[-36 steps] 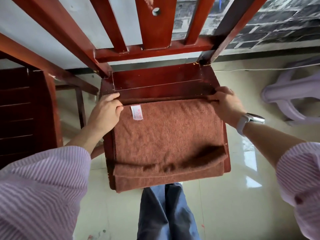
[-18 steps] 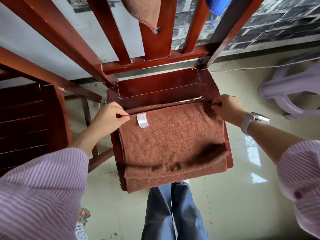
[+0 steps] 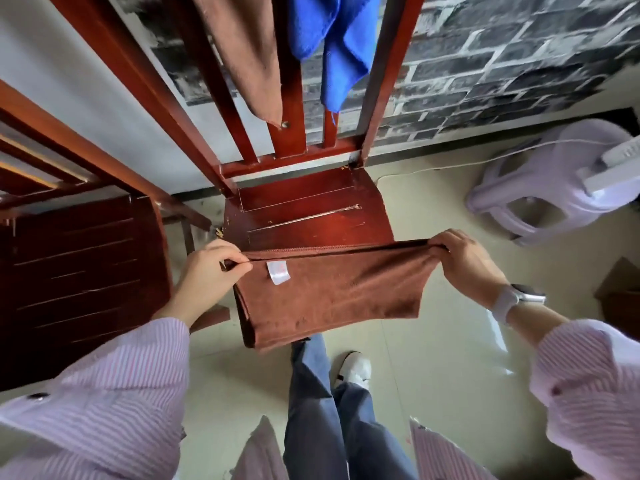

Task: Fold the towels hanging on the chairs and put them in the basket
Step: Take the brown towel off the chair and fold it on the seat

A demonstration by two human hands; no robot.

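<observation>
A folded brown towel (image 3: 329, 296) with a white label hangs in the air in front of the red wooden chair's seat (image 3: 304, 209). My left hand (image 3: 211, 271) pinches its top left corner. Its top right corner is gripped by my right hand (image 3: 464, 261), which wears a watch. Over the chair's back hang another brown towel (image 3: 249, 53) and a blue towel (image 3: 332, 46). No basket is in view.
A second dark red chair (image 3: 79, 268) stands close on the left. A pale purple plastic stool (image 3: 554, 188) with a white device on it sits at the right by the brick-patterned wall. A brown box (image 3: 620, 296) is at the right edge. My legs and a shoe stand on the tiled floor below.
Both hands have lifted the folded brown towel off the seat and pulled it toward me. It now hangs from its top edge, and the camera has tilted up, showing the hanging towels.
</observation>
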